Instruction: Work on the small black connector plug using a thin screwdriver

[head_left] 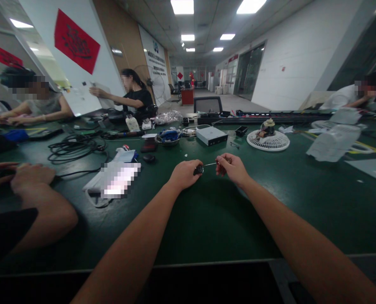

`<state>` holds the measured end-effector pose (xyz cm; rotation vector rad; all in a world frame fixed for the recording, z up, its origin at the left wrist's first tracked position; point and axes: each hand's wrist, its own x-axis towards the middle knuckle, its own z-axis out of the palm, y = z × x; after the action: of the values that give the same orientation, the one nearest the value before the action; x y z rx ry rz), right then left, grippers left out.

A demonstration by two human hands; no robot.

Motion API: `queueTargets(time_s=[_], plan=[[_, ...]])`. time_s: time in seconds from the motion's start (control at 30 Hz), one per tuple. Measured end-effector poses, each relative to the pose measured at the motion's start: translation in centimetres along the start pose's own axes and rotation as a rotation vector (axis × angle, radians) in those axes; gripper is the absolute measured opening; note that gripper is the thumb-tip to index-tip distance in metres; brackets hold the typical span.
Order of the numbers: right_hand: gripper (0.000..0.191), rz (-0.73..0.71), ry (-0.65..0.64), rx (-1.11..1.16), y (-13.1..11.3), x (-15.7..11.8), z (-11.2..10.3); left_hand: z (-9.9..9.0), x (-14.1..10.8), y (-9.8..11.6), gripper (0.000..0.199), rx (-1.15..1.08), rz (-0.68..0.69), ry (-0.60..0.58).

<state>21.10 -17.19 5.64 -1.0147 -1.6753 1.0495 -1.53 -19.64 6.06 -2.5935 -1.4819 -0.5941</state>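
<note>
Green tabletop [206, 228] beneath; left hand [184, 175] curled round small dark part [199, 169], right hand [235, 169] pinching likely screwdriver [210, 164], shaft between; needs steady alignment.

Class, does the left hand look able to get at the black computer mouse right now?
Probably yes: only bare green tabletop lies between the left hand and the black computer mouse. However, that hand's fingers hold a small dark object, which likely needs putting down first.

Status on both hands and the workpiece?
Left hand: gripping small dark part. Right hand: holding screwdriver, shaft pointed at the part. Nothing visible between the hands except the shaft.
</note>
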Motion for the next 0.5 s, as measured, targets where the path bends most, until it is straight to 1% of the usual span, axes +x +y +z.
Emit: queueTargets(time_s=[0.2, 0.4, 0.5], plan=[[0.026, -0.014, 0.02, -0.064, 0.7, 0.31, -0.32, 0.05, -0.01, -0.21, 0.032, -0.003, -0.004, 0.001], [0.028, -0.01, -0.066, -0.026, 0.23, -0.24, -0.32, -0.06, 0.01, -0.05, 0.031, -0.005, 0.005, -0.001], [0.03, -0.006, -0.063, 0.019, 0.11, -0.23, -0.06, -0.14, 0.02, 0.05, 0.03, -0.007, 0.003, 0.001]])
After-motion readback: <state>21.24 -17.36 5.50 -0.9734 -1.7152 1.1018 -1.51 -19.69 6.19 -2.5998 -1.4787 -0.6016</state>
